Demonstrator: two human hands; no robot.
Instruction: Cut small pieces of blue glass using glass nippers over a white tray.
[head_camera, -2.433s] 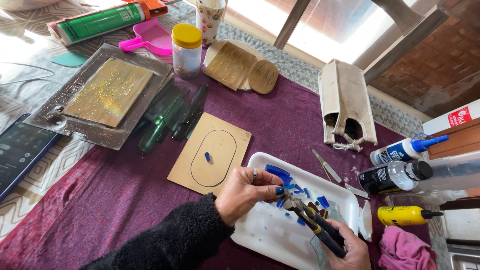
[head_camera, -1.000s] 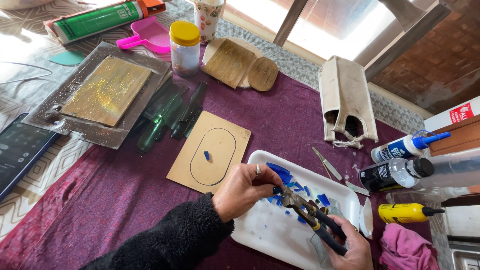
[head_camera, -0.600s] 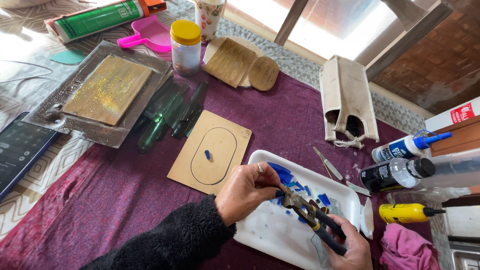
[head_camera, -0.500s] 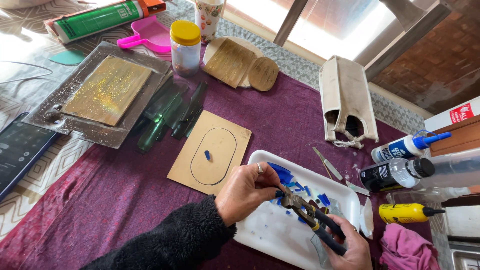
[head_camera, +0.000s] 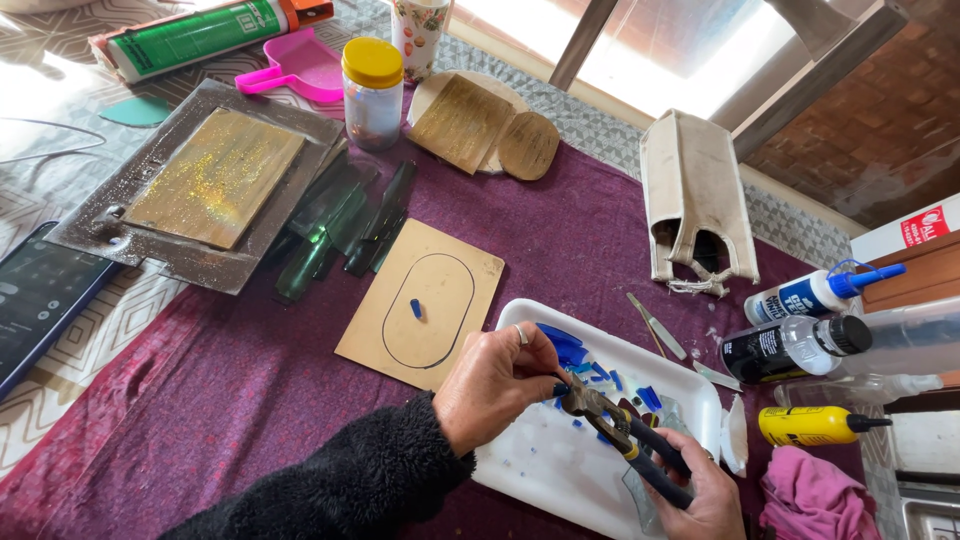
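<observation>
Gripping pliers (head_camera: 625, 440) in right hand (head_camera: 705, 495), fingers wrapped round the handles, over white tray (head_camera: 545, 470). Left hand (head_camera: 495, 385) fingers pinch a small blue glass piece (head_camera: 560, 385) at the plier tip. Blue shards (head_camera: 565, 345) in tray; tan board (head_camera: 420, 300) just left.

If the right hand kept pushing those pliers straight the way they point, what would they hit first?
The right hand aims the pliers up-left, and their nose already sits at the fingertips of the left hand over the white tray. They would likely meet those fingertips first, though any piece pinched there is hidden.
</observation>
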